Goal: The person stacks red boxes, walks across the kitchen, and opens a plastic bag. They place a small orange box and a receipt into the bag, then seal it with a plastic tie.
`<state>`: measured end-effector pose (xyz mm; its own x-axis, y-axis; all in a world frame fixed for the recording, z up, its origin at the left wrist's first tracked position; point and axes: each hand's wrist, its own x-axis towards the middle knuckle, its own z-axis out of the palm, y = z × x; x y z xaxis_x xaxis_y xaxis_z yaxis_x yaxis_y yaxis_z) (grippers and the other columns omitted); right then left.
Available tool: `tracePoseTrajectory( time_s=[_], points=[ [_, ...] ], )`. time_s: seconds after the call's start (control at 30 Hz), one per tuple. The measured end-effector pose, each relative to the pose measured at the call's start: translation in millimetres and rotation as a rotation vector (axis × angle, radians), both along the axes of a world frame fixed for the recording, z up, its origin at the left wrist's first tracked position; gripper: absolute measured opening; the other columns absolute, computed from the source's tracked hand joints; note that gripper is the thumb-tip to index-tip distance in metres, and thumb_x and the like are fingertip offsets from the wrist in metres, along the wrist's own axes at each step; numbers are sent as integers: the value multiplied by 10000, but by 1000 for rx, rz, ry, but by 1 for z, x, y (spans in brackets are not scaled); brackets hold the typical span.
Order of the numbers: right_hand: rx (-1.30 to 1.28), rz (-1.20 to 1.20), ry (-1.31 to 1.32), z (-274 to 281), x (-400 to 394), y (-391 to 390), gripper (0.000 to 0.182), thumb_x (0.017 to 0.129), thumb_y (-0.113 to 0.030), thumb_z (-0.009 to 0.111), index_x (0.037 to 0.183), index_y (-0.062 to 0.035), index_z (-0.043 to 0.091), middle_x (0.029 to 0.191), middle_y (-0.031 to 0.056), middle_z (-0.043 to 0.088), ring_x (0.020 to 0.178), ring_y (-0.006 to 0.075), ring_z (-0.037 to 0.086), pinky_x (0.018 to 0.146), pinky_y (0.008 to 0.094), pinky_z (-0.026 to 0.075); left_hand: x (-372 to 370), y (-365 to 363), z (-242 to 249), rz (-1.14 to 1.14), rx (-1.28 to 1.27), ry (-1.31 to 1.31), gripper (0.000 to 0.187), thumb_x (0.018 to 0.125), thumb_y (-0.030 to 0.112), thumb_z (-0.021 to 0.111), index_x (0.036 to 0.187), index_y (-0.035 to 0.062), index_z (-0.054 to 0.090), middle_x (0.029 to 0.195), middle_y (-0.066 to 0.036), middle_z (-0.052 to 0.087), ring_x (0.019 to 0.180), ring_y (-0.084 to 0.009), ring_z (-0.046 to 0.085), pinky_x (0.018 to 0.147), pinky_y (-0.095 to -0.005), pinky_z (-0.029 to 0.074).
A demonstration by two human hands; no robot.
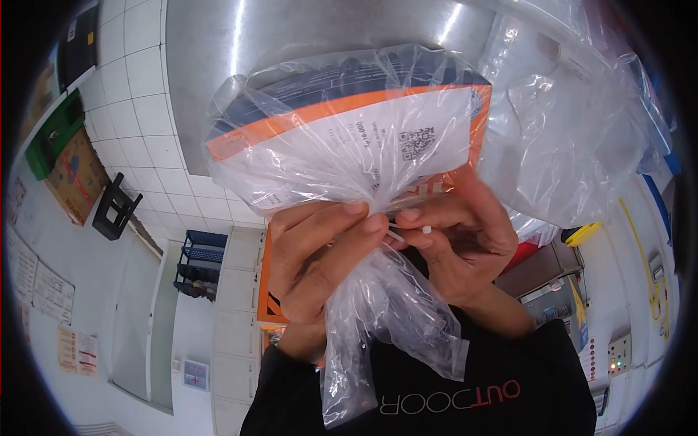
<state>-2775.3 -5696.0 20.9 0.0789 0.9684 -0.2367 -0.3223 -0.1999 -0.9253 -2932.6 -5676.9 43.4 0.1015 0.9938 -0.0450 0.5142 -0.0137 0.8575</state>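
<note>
In front of my chest, a clear plastic bag (429, 291) is gathered into a tight neck, its loose open end hanging toward me. Inside its far part lies a printed orange, white and navy pack (305, 138) with a QR code. My left hand (313, 254) pinches the gathered neck between thumb and fingers. Close beside it, my right hand (469, 243) is closed on a thin white cable tie (395, 234) at the neck. The tie's small white end shows at the right fingertips; the rest is partly hidden by the fingers.
Beyond the bag is a steel tabletop (200, 80). More clear plastic bags (560, 145) lie to the right. A blue rack (198, 261) stands by the left wall, and a control box with lit buttons (619, 354) is on the right.
</note>
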Motion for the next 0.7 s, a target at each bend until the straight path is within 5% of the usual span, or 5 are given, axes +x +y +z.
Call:
tracePoseTrajectory(
  time_s=[0.17, 0.37, 0.57, 0.7],
  points=[
    [-93, 85, -8, 4, 7, -4, 809, 906, 70, 669, 1540, 75, 167, 1000, 194, 723, 828, 240, 736, 785, 334, 616, -7, -5, -8, -29, 47, -79, 398, 706, 49, 828, 1091, 57, 728, 1119, -101, 670, 961, -239, 657, 789, -320, 568],
    [-121, 100, 12, 8, 7, 0, 857, 913, 88, 647, 1566, 41, 95, 989, 193, 707, 803, 265, 738, 728, 356, 657, -6, -10, -8, 42, -10, -144, 369, 769, 32, 803, 1119, -9, 693, 1145, -160, 653, 1004, -270, 662, 798, -335, 598],
    [-197, -26, 19, 12, 0, 1, 521, 874, 120, 680, 1360, 88, 493, 1001, 196, 726, 881, 253, 745, 753, 283, 623, -5, -9, 3, 114, -175, -236, 352, 805, -30, 781, 1142, -8, 682, 1203, -212, 607, 1038, -291, 657, 881, -360, 620],
    [-222, -124, 15, 14, -6, 1, 241, 905, 66, 682, 1142, 47, 646, 990, 204, 710, 756, 239, 745, 596, 276, 630, 2, -13, 12, 239, -250, -248, 394, 771, -103, 780, 1137, 12, 693, 1207, -211, 600, 1023, -274, 658, 875, -350, 613]
  ],
)
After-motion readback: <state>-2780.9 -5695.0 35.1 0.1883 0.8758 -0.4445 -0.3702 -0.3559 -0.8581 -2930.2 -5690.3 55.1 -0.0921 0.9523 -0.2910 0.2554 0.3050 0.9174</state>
